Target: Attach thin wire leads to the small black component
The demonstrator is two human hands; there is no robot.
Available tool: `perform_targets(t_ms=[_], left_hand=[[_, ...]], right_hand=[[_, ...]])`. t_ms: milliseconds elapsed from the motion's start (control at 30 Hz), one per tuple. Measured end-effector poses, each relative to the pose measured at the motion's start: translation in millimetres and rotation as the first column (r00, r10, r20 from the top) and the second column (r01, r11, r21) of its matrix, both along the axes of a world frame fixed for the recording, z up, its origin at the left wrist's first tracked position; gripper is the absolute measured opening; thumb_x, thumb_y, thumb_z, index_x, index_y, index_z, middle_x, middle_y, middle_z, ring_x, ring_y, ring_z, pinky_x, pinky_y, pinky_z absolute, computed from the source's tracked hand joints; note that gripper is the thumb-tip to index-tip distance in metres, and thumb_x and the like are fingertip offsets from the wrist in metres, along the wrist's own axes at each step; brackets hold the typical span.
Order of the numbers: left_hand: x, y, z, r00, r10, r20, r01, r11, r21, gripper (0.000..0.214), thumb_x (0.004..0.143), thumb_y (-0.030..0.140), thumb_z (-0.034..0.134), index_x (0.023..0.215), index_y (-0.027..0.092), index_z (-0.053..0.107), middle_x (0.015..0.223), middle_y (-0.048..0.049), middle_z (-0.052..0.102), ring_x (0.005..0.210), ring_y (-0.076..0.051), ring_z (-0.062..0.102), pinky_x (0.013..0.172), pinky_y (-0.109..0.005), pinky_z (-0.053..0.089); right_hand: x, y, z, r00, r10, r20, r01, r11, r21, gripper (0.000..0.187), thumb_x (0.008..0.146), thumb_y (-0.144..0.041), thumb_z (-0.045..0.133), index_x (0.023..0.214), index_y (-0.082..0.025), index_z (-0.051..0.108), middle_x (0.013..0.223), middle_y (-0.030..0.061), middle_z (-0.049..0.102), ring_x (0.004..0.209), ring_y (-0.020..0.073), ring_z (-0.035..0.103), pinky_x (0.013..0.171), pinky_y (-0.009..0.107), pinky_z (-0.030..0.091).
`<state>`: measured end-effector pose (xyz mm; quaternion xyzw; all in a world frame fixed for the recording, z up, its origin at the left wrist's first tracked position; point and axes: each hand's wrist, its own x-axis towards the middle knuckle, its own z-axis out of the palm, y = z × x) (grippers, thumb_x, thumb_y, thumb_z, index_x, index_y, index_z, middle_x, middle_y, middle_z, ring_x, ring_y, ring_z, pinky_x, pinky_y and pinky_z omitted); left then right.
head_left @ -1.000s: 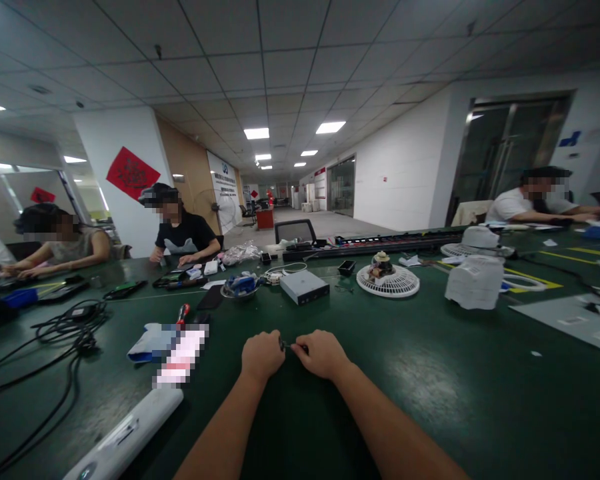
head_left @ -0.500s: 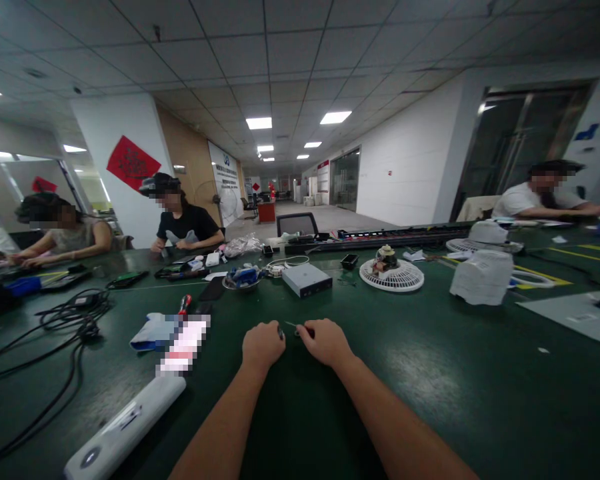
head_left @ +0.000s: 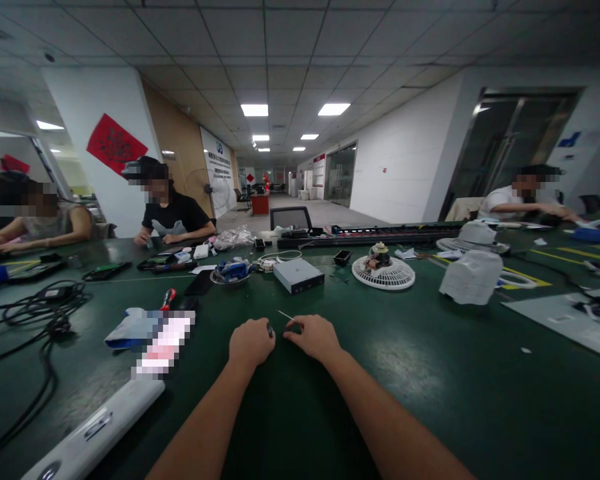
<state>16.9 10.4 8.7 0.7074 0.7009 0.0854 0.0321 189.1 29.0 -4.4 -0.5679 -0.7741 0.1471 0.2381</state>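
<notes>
Both my hands rest on the dark green table (head_left: 430,387) close in front of me. My left hand (head_left: 251,343) is curled into a fist around a small dark part (head_left: 269,329) that sticks out toward the right. My right hand (head_left: 314,335) is closed in a pinch on a thin pale stick or wire (head_left: 286,315) that points up and to the left. The two hands are a short gap apart, fingertips facing each other.
A white elongated device (head_left: 90,433) lies at the near left, beside black cables (head_left: 40,320). Farther back are a grey box (head_left: 299,275), a white fan grille with a motor (head_left: 383,272), a white fan housing (head_left: 471,277) and a red-handled screwdriver (head_left: 167,298). Three other people sit at the table.
My hands were joined on the small part a second ago; they have drawn a little apart, and the thin stick now shows above my right fingers. The view shifted slightly.
</notes>
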Motion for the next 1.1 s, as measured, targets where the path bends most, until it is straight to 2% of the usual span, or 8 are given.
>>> perform_targets(t_ms=[133, 233, 333, 467, 600, 733, 933, 1100], left_hand=[[0.0, -0.7, 1.6, 0.999, -0.036, 0.036, 0.037, 0.999, -0.027, 0.028, 0.088, 0.038, 0.043, 0.088, 0.02, 0.065, 0.081, -0.0071, 0.067, 0.072, -0.018, 0.064, 0.064, -0.028, 0.047], [0.6, 0.5, 1.5, 0.997, -0.045, 0.063, 0.049, 0.997, -0.056, 0.025, 0.088, 0.037, 0.045, 0.087, 0.02, 0.064, 0.079, -0.005, 0.067, 0.07, -0.017, 0.063, 0.062, -0.028, 0.047], [1.8, 2.4, 0.8, 0.994, -0.051, 0.093, 0.058, 0.995, -0.083, 0.025, 0.088, 0.037, 0.046, 0.089, 0.02, 0.064, 0.081, -0.0048, 0.068, 0.07, -0.016, 0.064, 0.062, -0.026, 0.047], [2.8, 2.9, 1.7, 0.998, -0.054, 0.04, 0.056, 0.997, -0.054, 0.025, 0.088, 0.037, 0.046, 0.089, 0.02, 0.065, 0.084, -0.0069, 0.069, 0.075, -0.018, 0.065, 0.067, -0.028, 0.048], [3.6, 0.8, 3.8, 0.997, -0.057, 0.047, 0.06, 0.996, -0.069, 0.026, 0.088, 0.036, 0.045, 0.086, 0.021, 0.065, 0.082, -0.0062, 0.069, 0.073, -0.018, 0.064, 0.066, -0.028, 0.046], [4.0, -2.9, 3.1, 0.99, -0.093, 0.109, 0.097, 0.995, -0.031, 0.027, 0.089, 0.036, 0.043, 0.078, 0.02, 0.063, 0.076, -0.0039, 0.068, 0.07, -0.016, 0.062, 0.063, -0.025, 0.042], [-1.1, -7.6, -4.7, 0.956, -0.238, 0.174, 0.247, 0.969, -0.032, 0.026, 0.089, 0.039, 0.046, 0.08, 0.022, 0.063, 0.078, -0.0012, 0.069, 0.074, -0.015, 0.06, 0.073, -0.027, 0.041], [0.8, -10.1, -1.3, 0.963, -0.228, 0.146, 0.239, 0.969, -0.067, 0.022, 0.088, 0.039, 0.048, 0.083, 0.023, 0.062, 0.078, -0.0011, 0.068, 0.073, -0.016, 0.061, 0.063, -0.027, 0.04]], right_hand=[[0.0, 2.7, -5.6, 0.999, -0.018, -0.049, 0.019, 1.0, 0.02, 0.022, 0.083, -0.044, 0.058, 0.082, -0.026, 0.071, 0.068, 0.0011, 0.064, 0.06, 0.0153, 0.053, 0.056, 0.027, 0.03], [2.8, 6.9, -9.8, 0.965, -0.062, -0.255, 0.068, 0.998, 0.015, 0.031, 0.092, -0.038, 0.041, 0.078, -0.021, 0.063, 0.065, 0.0012, 0.061, 0.056, 0.0136, 0.051, 0.054, 0.026, 0.03], [7.0, 11.3, -12.0, 0.902, -0.058, -0.427, 0.053, 0.998, -0.023, 0.032, 0.093, -0.036, 0.035, 0.076, -0.019, 0.057, 0.063, 0.0004, 0.057, 0.056, 0.0138, 0.05, 0.054, 0.025, 0.031], [9.5, 16.6, -14.2, 0.874, -0.052, -0.484, 0.021, 0.997, -0.07, 0.038, 0.093, -0.042, 0.035, 0.068, -0.019, 0.052, 0.058, -0.0019, 0.049, 0.053, 0.013, 0.045, 0.051, 0.025, 0.03], [8.2, 18.6, -15.1, 0.868, -0.036, -0.495, -0.002, 0.997, -0.076, 0.039, 0.091, -0.049, 0.04, 0.078, -0.018, 0.06, 0.059, -0.0025, 0.051, 0.054, 0.0133, 0.048, 0.053, 0.025, 0.032], [5.6, 15.7, -12.2, 0.866, -0.019, -0.499, -0.035, 0.994, -0.099, 0.03, 0.087, -0.042, 0.051, 0.077, -0.018, 0.066, 0.066, -0.0002, 0.062, 0.06, 0.014, 0.055, 0.058, 0.025, 0.037], [1.1, 10.1, -8.1, 0.872, 0.003, -0.489, -0.089, 0.984, -0.153, 0.02, 0.077, -0.034, 0.066, 0.091, -0.021, 0.071, 0.073, 0.0001, 0.071, 0.069, 0.0163, 0.064, 0.063, 0.026, 0.042], [0.0, 10.4, -10.9, 0.869, 0.025, -0.493, -0.088, 0.991, -0.105, 0.013, 0.076, -0.03, 0.067, 0.085, -0.021, 0.072, 0.083, 0.0014, 0.073, 0.078, 0.0175, 0.066, 0.069, 0.027, 0.045]])
